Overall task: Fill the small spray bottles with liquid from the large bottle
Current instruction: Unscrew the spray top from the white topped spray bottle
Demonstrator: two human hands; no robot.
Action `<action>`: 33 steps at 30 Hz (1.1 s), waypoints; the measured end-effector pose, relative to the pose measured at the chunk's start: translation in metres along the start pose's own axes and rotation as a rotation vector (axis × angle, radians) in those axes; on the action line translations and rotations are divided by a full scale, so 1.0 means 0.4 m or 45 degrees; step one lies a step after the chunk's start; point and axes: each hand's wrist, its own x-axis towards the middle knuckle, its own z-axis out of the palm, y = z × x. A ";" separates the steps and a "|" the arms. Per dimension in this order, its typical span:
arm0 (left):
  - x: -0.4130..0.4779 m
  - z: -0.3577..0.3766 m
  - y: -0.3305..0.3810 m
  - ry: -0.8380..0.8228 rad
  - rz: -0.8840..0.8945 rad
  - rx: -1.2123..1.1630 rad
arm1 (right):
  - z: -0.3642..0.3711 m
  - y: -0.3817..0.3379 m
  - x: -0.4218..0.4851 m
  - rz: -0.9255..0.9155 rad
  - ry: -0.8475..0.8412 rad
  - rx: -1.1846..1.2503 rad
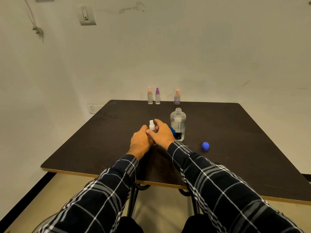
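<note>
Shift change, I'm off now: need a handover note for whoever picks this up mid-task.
Left grip: holds the white-topped spray bottle by its body, upright on the table.
Right grip: pinches that bottle's spray head.
Large bottle: uncapped, upright, just beyond the right grip; blue cap lies further right.
Far edge: pink-topped bottle, purple-topped bottle, peach-topped bottle, all capped; fill levels unreadable.
Done: large bottle opened.
Left: confirm each small bottle is full, fill any that are not, recap the large bottle.
</note>
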 end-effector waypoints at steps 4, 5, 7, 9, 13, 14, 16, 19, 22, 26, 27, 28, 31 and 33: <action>0.000 0.001 -0.004 -0.001 0.024 -0.035 | 0.015 -0.001 0.011 0.069 0.190 -0.023; 0.000 0.000 -0.003 -0.009 0.020 -0.055 | 0.013 -0.002 0.013 0.048 0.224 -0.061; -0.001 -0.002 0.000 -0.017 0.005 -0.082 | 0.008 -0.003 0.014 -0.005 0.248 -0.083; -0.002 -0.003 0.005 -0.024 -0.001 -0.098 | 0.003 -0.001 0.009 -0.074 0.212 -0.115; -0.006 -0.003 0.008 -0.032 -0.008 -0.087 | -0.007 0.010 0.008 -0.195 0.135 -0.208; -0.006 -0.004 0.007 -0.035 -0.006 -0.084 | -0.008 0.009 0.008 -0.208 0.130 -0.182; -0.006 -0.004 0.007 -0.029 0.011 -0.066 | -0.008 -0.003 0.012 -0.237 0.113 -0.156; -0.009 -0.005 0.010 -0.021 0.020 -0.040 | -0.005 -0.024 0.017 -0.249 0.116 -0.146; -0.008 -0.004 0.012 -0.024 0.007 -0.036 | -0.003 -0.031 0.011 -0.266 0.198 -0.035; -0.007 -0.005 0.013 -0.017 -0.027 -0.025 | -0.006 -0.025 -0.009 -0.416 0.368 0.152; -0.007 -0.004 0.013 -0.018 -0.036 -0.022 | -0.008 -0.023 -0.015 -0.455 0.418 0.180; -0.007 -0.004 0.012 -0.015 -0.040 -0.019 | -0.010 -0.023 -0.021 -0.493 0.473 0.201; -0.004 -0.003 0.012 -0.021 -0.051 -0.026 | -0.022 -0.025 -0.033 -0.583 0.642 0.242; -0.003 -0.003 0.012 -0.030 -0.059 -0.030 | -0.033 -0.020 -0.041 -0.571 0.668 0.207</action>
